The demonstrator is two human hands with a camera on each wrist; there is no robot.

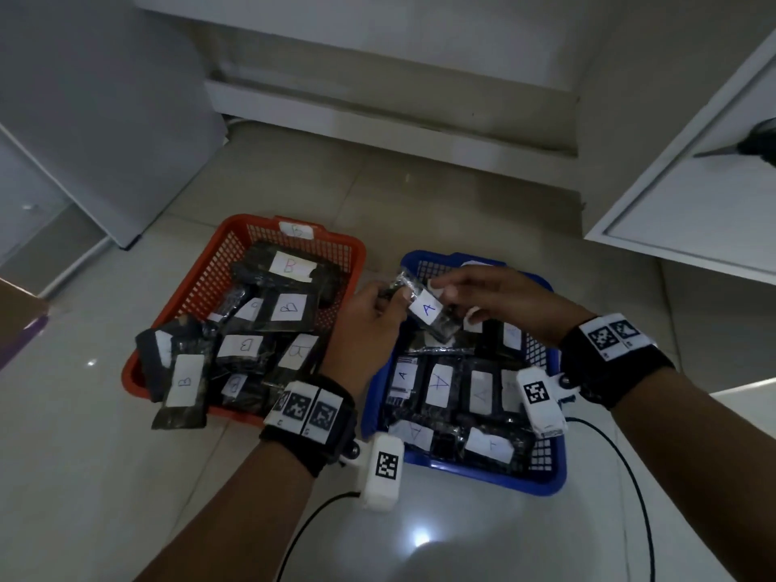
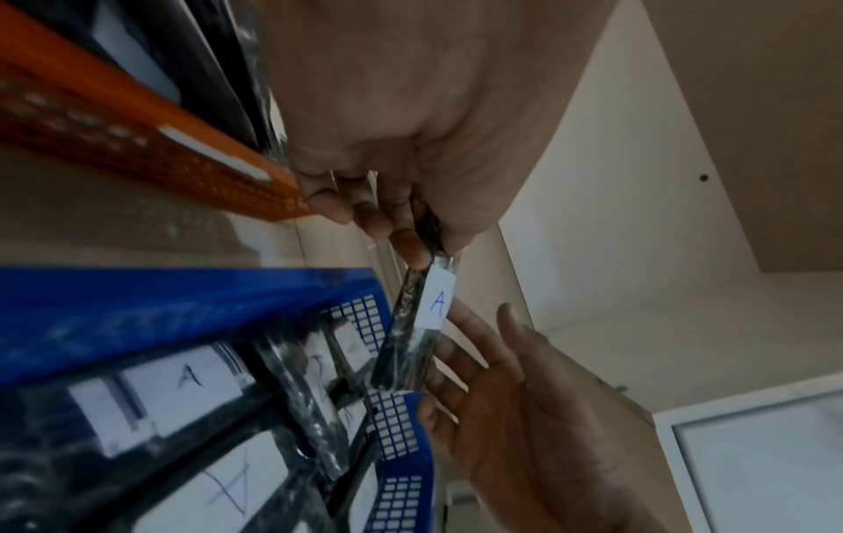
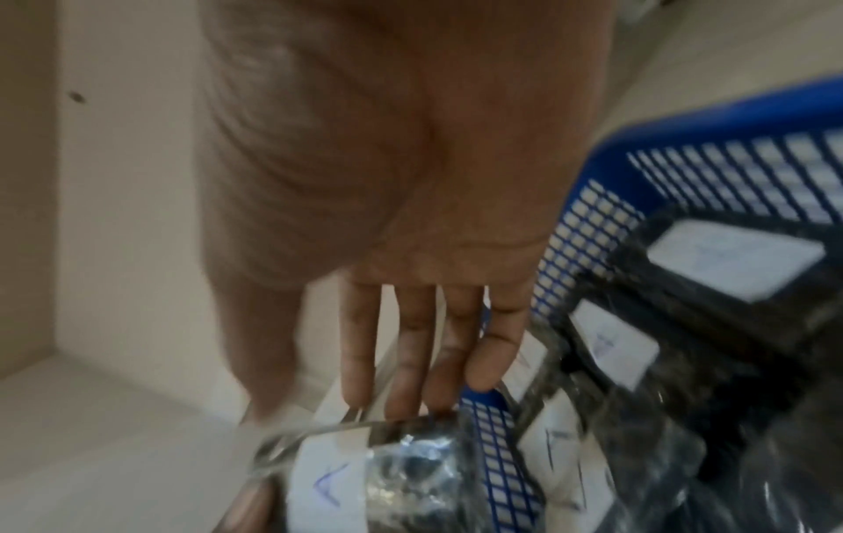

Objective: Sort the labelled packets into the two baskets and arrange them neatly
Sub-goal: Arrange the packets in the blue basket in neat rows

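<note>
My left hand [image 1: 388, 298] pinches one end of a black packet labelled A [image 1: 428, 309] and holds it above the far left corner of the blue basket [image 1: 546, 480]. My right hand [image 1: 447, 292] reaches over from the right with straight fingers [image 3: 413, 346] at the packet's [image 3: 337, 479] other end, not curled round it. In the left wrist view the packet [image 2: 431, 317] hangs between my left fingers [image 2: 401, 230] and the open right palm [image 2: 524, 404]. Several A packets lie in rows in the blue basket [image 2: 182, 306]. The orange basket [image 1: 201, 287] holds several B packets, loosely piled.
Both baskets sit on a pale tiled floor [image 1: 105, 476]. White cabinets [image 1: 693, 212] stand at the back and right, a white panel [image 1: 105, 119] at the left. A cardboard corner [image 1: 17, 312] juts in at the left edge. Black cables [image 1: 630, 497] trail from my wrists.
</note>
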